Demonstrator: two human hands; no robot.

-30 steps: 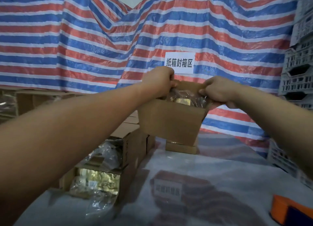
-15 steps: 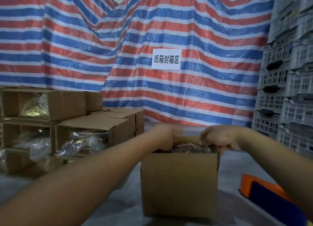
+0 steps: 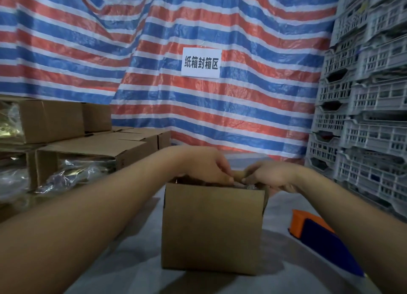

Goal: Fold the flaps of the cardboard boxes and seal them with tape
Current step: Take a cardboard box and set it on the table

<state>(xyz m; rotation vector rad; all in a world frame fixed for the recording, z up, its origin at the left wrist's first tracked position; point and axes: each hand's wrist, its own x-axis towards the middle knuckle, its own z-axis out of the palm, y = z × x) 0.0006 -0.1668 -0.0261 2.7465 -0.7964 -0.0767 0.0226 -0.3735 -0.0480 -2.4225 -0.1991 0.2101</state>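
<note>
A small brown cardboard box point(image 3: 212, 227) stands upright on the grey table in front of me, its top open with clear plastic wrapping showing inside. My left hand point(image 3: 204, 168) and my right hand point(image 3: 271, 175) are both on the box's top, fingers curled over the flaps at the far rim, fingertips close together. The flaps themselves are mostly hidden under my hands. An orange and blue tape dispenser point(image 3: 317, 232) lies on the table to the right of the box, untouched.
Open cardboard boxes point(image 3: 92, 155) with plastic-wrapped goods are stacked at the left. Grey plastic crates point(image 3: 363, 117) are piled high at the right. A striped tarp point(image 3: 198, 29) with a white paper sign point(image 3: 201, 62) hangs behind the table.
The box, held in the air a second ago, now stands on the table. My hands have stayed on its top and moved closer together.
</note>
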